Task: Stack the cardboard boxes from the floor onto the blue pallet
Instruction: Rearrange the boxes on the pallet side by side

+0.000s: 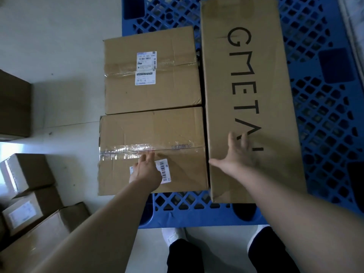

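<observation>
Three cardboard boxes lie on the blue pallet (325, 115). The long box (246, 79) printed with black letters runs along the pallet's middle. My right hand (234, 156) rests flat on its near end, fingers spread. Left of it sit two squarer boxes end to end: the far box (151, 91) with white labels, and the near taped box (153, 133). My left hand (145, 170) lies on the near box's top, fingers straight, partly covering a barcode label. Both square boxes overhang the pallet's left edge.
Several more cardboard boxes stand on the grey floor at the left, among them a labelled one (21, 213) and a larger one (49, 233) near my left arm. A dark box (13, 107) sits farther back. My feet in white shoes (173, 235) stand at the pallet's near edge.
</observation>
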